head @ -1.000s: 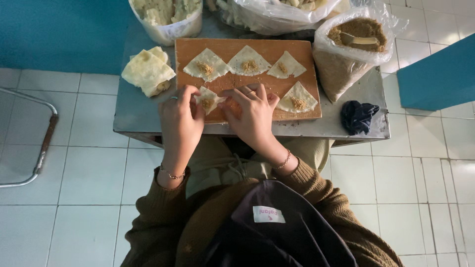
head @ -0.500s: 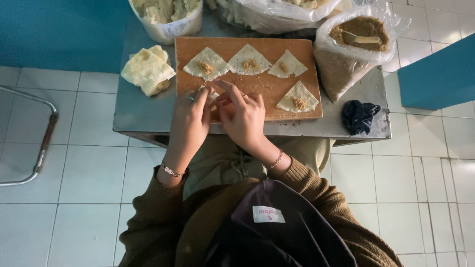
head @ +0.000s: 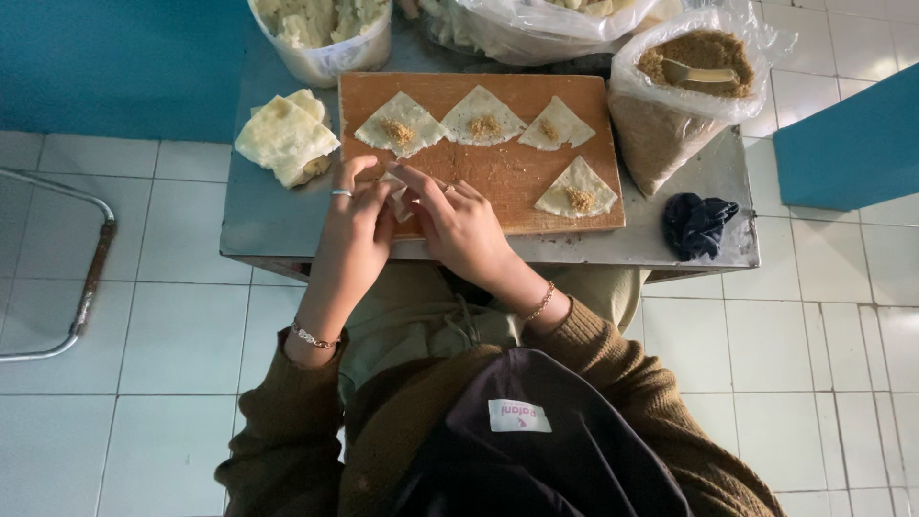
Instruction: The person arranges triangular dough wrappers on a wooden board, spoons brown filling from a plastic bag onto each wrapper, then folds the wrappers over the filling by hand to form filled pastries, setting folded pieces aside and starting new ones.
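A wooden board (head: 507, 168) lies on a small metal table (head: 258, 220). Several triangular pastry sheets with brown filling rest on it, one of them (head: 400, 126) at the far left and one (head: 578, 189) at the near right. My left hand (head: 352, 218) and my right hand (head: 461, 222) meet at the board's near left corner. Together they pinch a folded pastry piece (head: 396, 194), mostly hidden by the fingers.
A stack of folded pastries (head: 286, 140) sits left of the board. Behind are a white tub of dough (head: 325, 33), a plastic bag (head: 536, 24) and a bag of brown filling with a spoon (head: 682, 86). A dark cloth (head: 697, 224) lies at the right edge. A metal chair frame (head: 67, 278) stands on the left.
Both hands have drawn back from the middle of the board to its near left corner, bringing the pastry piece along and folding it between the fingers.
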A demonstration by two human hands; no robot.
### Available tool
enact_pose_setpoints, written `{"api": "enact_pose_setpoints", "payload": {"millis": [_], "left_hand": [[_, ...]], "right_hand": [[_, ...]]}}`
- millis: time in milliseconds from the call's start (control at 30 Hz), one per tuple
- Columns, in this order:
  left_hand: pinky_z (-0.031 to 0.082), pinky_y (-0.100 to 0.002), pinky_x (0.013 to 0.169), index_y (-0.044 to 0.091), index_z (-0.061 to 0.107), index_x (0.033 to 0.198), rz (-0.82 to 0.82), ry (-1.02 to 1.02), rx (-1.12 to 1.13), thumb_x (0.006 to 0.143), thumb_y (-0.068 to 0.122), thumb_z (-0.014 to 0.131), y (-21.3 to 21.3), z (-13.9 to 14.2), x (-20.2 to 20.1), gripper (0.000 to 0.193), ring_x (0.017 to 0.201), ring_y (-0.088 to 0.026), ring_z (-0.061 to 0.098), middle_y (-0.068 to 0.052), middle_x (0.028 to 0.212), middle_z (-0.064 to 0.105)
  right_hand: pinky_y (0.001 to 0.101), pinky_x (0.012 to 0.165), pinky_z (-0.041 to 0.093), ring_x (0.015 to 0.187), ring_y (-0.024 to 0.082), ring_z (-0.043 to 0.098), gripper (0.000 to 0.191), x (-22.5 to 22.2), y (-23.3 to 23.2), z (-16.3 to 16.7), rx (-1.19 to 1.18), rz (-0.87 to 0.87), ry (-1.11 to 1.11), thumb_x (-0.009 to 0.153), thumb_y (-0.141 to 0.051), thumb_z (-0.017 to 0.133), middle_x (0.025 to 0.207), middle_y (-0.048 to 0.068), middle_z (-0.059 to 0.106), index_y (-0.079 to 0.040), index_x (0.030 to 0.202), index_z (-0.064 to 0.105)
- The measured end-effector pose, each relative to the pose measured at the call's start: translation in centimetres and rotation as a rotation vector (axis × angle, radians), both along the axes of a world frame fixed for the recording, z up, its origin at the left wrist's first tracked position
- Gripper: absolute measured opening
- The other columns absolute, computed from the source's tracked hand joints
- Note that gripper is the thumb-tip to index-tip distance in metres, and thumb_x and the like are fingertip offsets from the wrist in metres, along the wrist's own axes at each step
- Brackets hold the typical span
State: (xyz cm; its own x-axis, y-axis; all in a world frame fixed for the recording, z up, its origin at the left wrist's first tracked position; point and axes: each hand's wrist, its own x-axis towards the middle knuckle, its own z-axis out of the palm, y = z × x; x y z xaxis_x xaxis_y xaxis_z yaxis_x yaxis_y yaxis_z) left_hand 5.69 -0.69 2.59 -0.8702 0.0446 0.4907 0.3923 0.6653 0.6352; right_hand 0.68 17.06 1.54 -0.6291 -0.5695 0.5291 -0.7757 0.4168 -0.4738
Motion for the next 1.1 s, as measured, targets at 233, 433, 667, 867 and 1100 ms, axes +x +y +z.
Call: {"api": "enact_pose_setpoints", "payload": {"millis": [233, 433, 667, 867, 1100], "left_hand": [[0.058, -0.039, 0.086, 0.000, 0.072, 0.111, -0.108, -0.056, 0.027, 0.080, 0.005, 0.080, -1.1, 0.5, 0.5, 0.032, 0.106, -0.033, 0.070, -0.013, 0.121, 0.065], [0.058, -0.038, 0.080, -0.001, 0.074, 0.101, -0.019, -0.022, -0.071, 0.089, -0.001, 0.074, -0.8, -0.3, 0.1, 0.012, 0.093, -0.032, 0.073, -0.013, 0.116, 0.070], [0.057, -0.036, 0.072, 0.001, 0.076, 0.099, 0.030, -0.068, 0.112, 0.086, 0.002, 0.076, -0.7, 0.0, -0.2, 0.013, 0.083, -0.028, 0.072, -0.012, 0.104, 0.071], [0.054, -0.038, 0.071, 0.000, 0.075, 0.094, 0.134, 0.014, 0.032, 0.086, 0.004, 0.080, -0.2, -0.9, -0.7, 0.010, 0.085, -0.031, 0.069, -0.014, 0.099, 0.067], [0.060, -0.034, 0.075, 0.001, 0.069, 0.095, 0.145, -0.062, 0.232, 0.088, 0.003, 0.077, -0.1, -1.5, -1.0, 0.011, 0.095, -0.028, 0.072, -0.012, 0.128, 0.050]], "right_hand": [[0.0366, 0.087, 0.060, 0.106, 0.030, 0.074, 0.064, -1.1, 1.3, 2.2, -0.019, 0.126, -0.162, 0.094, -0.008, 0.073, 0.116, 0.010, 0.074, -0.013, 0.150, 0.044], [0.0377, 0.088, 0.060, 0.105, 0.029, 0.075, 0.074, -3.0, 2.2, 3.2, 0.014, 0.279, -0.321, 0.085, -0.014, 0.083, 0.112, 0.009, 0.076, -0.014, 0.148, 0.044], [0.0368, 0.090, 0.055, 0.098, 0.022, 0.076, 0.054, -4.0, 1.3, 1.6, 0.053, 0.213, -0.133, 0.091, -0.015, 0.078, 0.105, -0.001, 0.076, -0.016, 0.139, 0.053], [0.0419, 0.095, 0.036, 0.098, 0.018, 0.067, 0.046, -4.1, 0.4, 1.3, 0.139, 0.114, -0.101, 0.090, -0.019, 0.078, 0.098, -0.009, 0.077, -0.019, 0.132, 0.060], [0.0429, 0.086, 0.033, 0.107, 0.021, 0.053, 0.019, -3.9, -0.6, 2.1, 0.136, -0.070, -0.156, 0.072, -0.026, 0.088, 0.096, -0.010, 0.068, -0.029, 0.088, 0.079]]}}
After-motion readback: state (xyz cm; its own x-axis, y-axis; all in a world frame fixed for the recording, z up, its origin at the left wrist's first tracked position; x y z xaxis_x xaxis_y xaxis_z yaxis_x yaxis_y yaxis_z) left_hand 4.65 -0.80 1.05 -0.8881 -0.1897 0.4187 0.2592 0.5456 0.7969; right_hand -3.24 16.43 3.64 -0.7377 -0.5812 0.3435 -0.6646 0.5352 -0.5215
